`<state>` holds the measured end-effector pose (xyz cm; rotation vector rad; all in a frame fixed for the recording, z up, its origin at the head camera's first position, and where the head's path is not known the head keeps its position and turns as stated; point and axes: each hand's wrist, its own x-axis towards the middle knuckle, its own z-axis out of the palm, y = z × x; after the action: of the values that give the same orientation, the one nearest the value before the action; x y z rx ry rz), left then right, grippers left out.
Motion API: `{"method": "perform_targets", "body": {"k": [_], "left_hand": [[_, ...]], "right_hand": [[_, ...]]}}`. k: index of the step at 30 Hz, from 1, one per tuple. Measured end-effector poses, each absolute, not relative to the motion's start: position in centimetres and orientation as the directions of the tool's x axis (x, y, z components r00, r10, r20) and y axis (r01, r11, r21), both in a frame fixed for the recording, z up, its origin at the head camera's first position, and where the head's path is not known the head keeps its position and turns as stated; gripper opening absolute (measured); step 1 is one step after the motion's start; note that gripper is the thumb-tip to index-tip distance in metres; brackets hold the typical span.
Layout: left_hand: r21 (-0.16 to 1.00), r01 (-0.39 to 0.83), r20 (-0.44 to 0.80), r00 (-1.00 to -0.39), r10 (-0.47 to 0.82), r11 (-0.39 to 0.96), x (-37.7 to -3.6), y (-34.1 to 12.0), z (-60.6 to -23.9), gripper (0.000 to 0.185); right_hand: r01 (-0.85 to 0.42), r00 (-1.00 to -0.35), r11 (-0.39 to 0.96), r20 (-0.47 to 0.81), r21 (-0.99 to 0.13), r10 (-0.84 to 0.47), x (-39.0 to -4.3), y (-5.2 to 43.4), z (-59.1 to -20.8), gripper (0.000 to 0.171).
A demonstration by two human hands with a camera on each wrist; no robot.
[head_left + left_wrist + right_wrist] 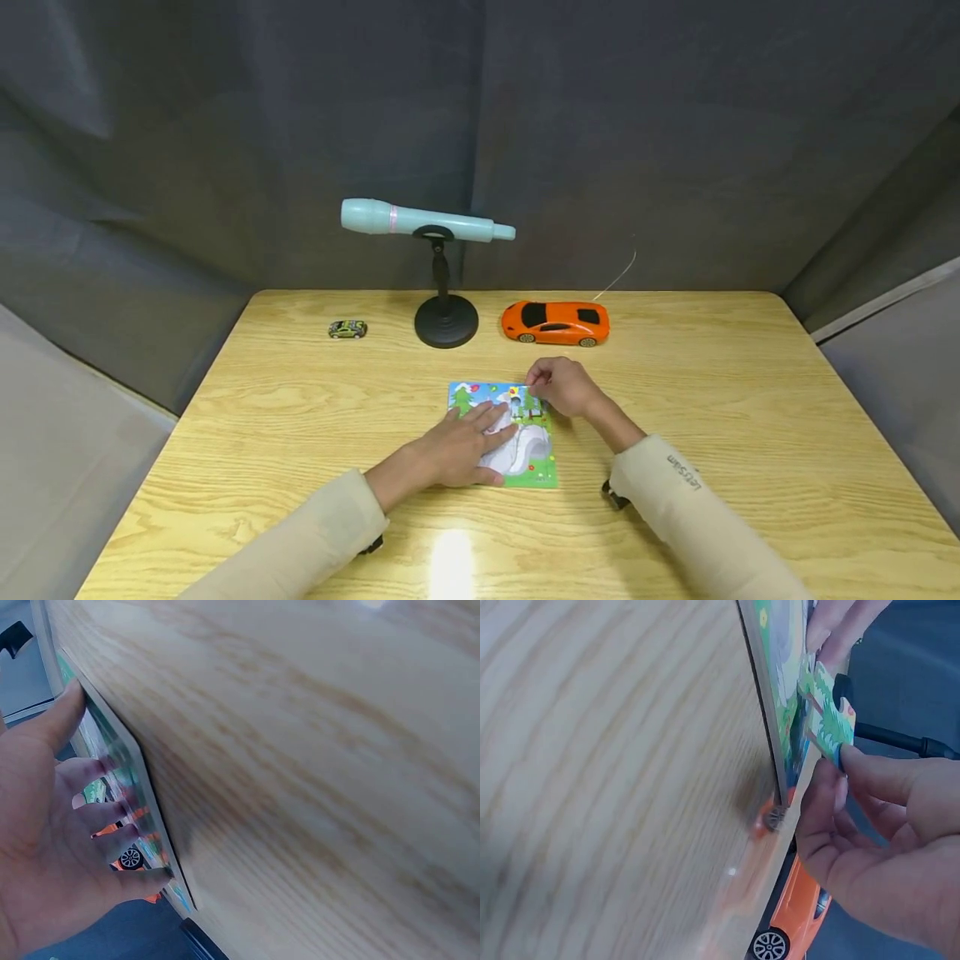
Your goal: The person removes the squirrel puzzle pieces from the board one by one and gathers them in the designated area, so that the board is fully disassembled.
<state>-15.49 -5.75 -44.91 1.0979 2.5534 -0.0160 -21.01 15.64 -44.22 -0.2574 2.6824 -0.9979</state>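
My left hand (457, 450) lies flat on the puzzle board (538, 467) at the table's (300, 400) middle; my right hand (564, 387) pinches a puzzle piece (826, 720) over it. Thin, light, stiff, best held by its edges.

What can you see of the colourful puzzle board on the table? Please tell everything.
The puzzle board is a thin, flat rectangle lying on the wooden table, near its front middle. Its picture shows blue sky, green trees, grass and a pale winding path. The left hand rests flat on it with straight fingers. The right hand pinches a tree-patterned piece at its far right corner.
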Motion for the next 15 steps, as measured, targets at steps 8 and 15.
{"method": "perform_targets", "body": {"k": [8,15], "left_hand": [[0.136,0.698,-0.331,-0.637,0.696,0.703,-15.4,-5.7,-44.9,0.074],[0.148,0.701,-0.315,-0.635,0.705,0.697,-15.4,-5.8,-45.0,0.075]], "right_hand": [[-0.082,-0.946,0.694,-0.163,-0.715,-0.28,-20.8,17.2,-43.6,0.006],[-0.083,-0.957,0.703,-0.14,-0.706,-0.254,-20.9,20.6,-42.9,0.009]]}}
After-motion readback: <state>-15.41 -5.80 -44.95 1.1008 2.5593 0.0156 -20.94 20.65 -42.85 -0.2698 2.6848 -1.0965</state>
